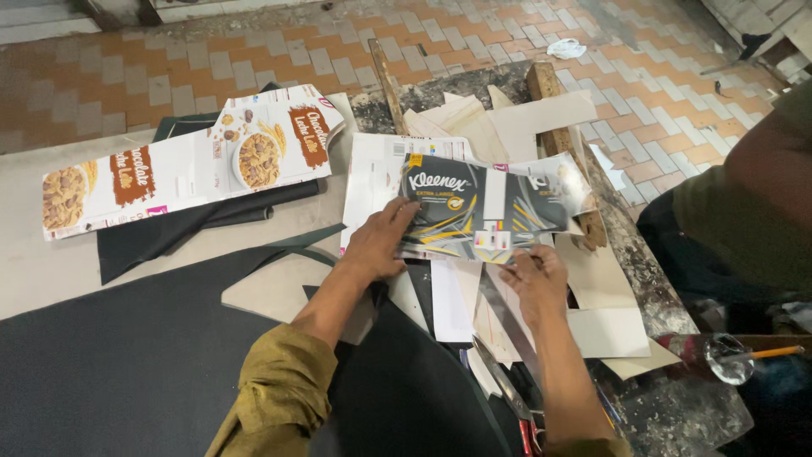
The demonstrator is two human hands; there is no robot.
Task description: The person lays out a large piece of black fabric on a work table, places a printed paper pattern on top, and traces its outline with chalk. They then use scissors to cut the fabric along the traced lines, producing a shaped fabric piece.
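Head view, the only one: we see the left hand (378, 241) laid flat on the near left edge of a flattened dark tissue box (482, 207), fingers spread and pressing it down. The right hand (534, 279) is at the box's near edge, fingers pressed together and pinching that edge; whether they also grip something thin we cannot tell. The box lies mid-desk on top of pale cardboard offcuts (524, 118), with a flattened cereal box (194, 161) to the far left on black fabric (127, 364). Scissors (507, 385) lie near, just beside the right forearm, and a steel ruler (503, 309) runs under the right hand. A second person's sleeve (753, 195) sits at the right. A wooden strip (554, 110) lies far right on the desk (34, 262). Risk as we judge it: the glossy box rests on loose sheets, so it may slide or skew if the left hand eases off; the right forearm may knock the scissors.
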